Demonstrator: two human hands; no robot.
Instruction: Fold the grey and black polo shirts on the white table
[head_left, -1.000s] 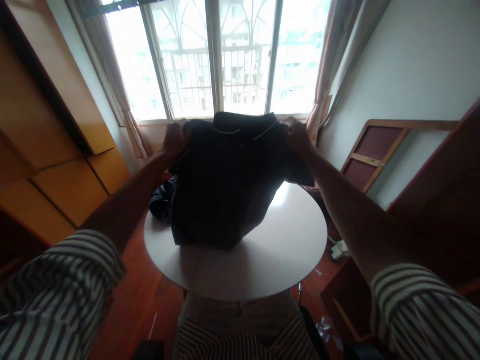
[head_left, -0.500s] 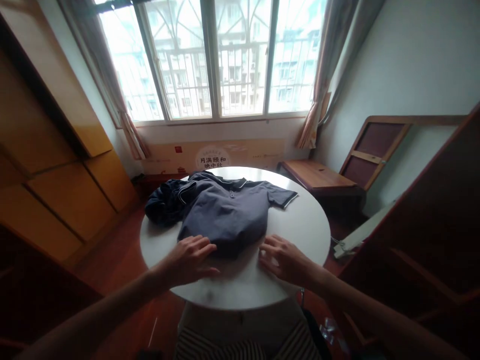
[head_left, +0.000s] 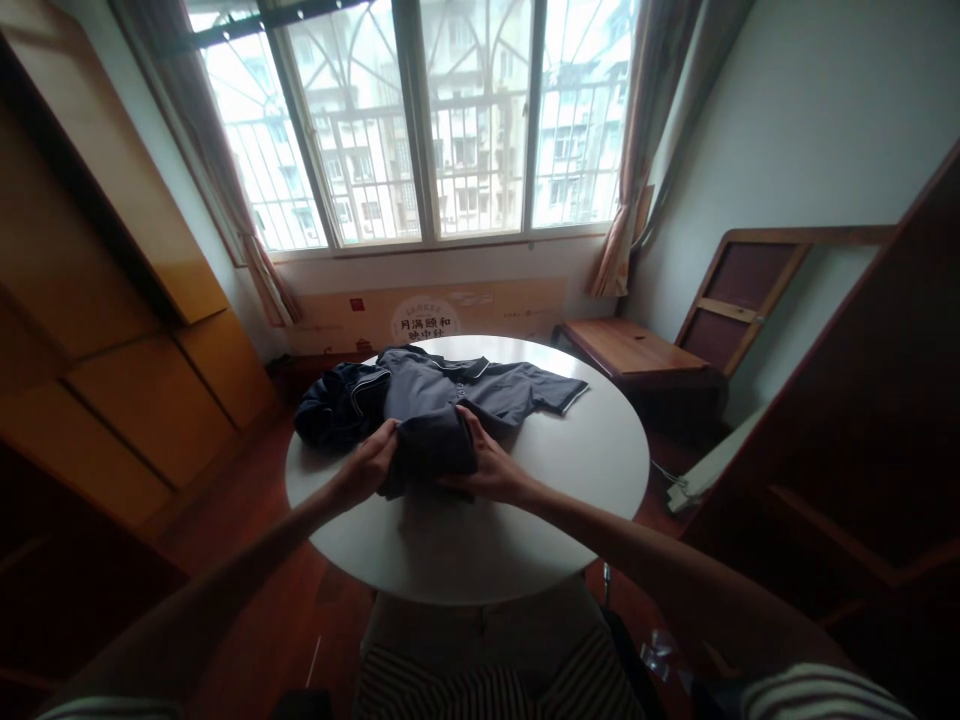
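Note:
A dark grey-blue polo shirt lies on a round white table, its collar toward the window and one white-edged sleeve stretched to the right. The near part of the shirt is lifted and bunched between my two hands. My left hand is closed on the left side of that raised cloth. At its right side, my right hand grips the fabric, thumb on top and other fingers partly hidden under it. Beside the shirt on the left rests a crumpled dark navy garment.
Behind the table stand a long printed box and a low wooden bench. Yellow-brown cabinets line the left, and a dark wooden panel rises on the right. A clear plastic object lies on the floor.
Both hands have come off the near side and closed on the shirt, the right moving inward to the left. The shirt's lower part is now raised and bunched up.

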